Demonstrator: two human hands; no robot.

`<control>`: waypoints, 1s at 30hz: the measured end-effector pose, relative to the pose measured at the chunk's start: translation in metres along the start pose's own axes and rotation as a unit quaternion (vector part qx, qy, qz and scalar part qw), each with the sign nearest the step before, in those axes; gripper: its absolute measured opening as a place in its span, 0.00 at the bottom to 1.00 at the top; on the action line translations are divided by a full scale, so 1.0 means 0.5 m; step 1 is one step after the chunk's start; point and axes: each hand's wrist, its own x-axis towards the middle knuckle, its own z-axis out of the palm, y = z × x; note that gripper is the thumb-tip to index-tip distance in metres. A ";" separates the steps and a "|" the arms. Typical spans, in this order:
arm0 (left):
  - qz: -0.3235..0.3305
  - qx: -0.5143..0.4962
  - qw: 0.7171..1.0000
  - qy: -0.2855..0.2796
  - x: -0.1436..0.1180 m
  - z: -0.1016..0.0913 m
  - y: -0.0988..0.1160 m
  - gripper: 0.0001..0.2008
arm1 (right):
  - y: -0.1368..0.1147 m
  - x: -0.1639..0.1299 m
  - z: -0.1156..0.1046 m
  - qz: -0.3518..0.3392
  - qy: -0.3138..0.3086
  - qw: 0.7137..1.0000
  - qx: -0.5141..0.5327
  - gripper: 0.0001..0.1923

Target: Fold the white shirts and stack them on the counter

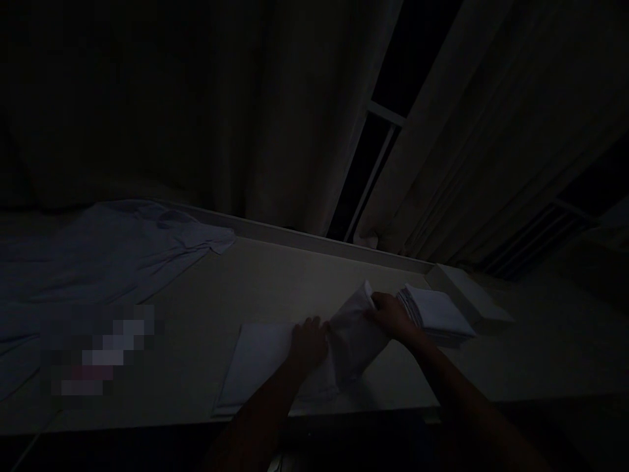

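Observation:
A white cloth, folded into a long flat panel, lies near the front edge of the table. My left hand rests on top of it, palm down, beside the crease where the cloth bends upward. The right end of the cloth is lifted and tilted off the table. My right hand pinches this raised end at its upper corner, thumb and fingers closed on the fabric. Just right of that hand sits a stack of folded white cloths. Dim light hides the finer details of the fingers and fabric.
A white box stands behind the stack at the right. Loose, rumpled pale fabric covers the left of the table. A pixelated patch hides something there. Long curtains hang beyond the table's raised back edge, with dark window panes between them.

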 end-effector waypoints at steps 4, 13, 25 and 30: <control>-0.017 -0.002 1.000 0.002 -0.005 -0.006 -0.008 0.26 | -0.023 0.009 -0.002 -0.006 0.004 1.000 -0.024 0.08; 0.003 -0.012 1.000 0.015 -0.044 -0.001 0.007 0.26 | -0.036 0.000 0.016 0.011 0.007 0.999 0.041 0.26; 0.002 -0.156 0.988 -0.002 -0.144 -0.014 0.017 0.31 | -0.230 0.008 0.104 -0.070 -0.029 0.997 0.007 0.21; -0.222 -0.354 0.903 0.096 -0.205 -0.062 -0.153 0.27 | -0.344 0.006 0.217 -0.102 -0.068 0.992 -0.011 0.18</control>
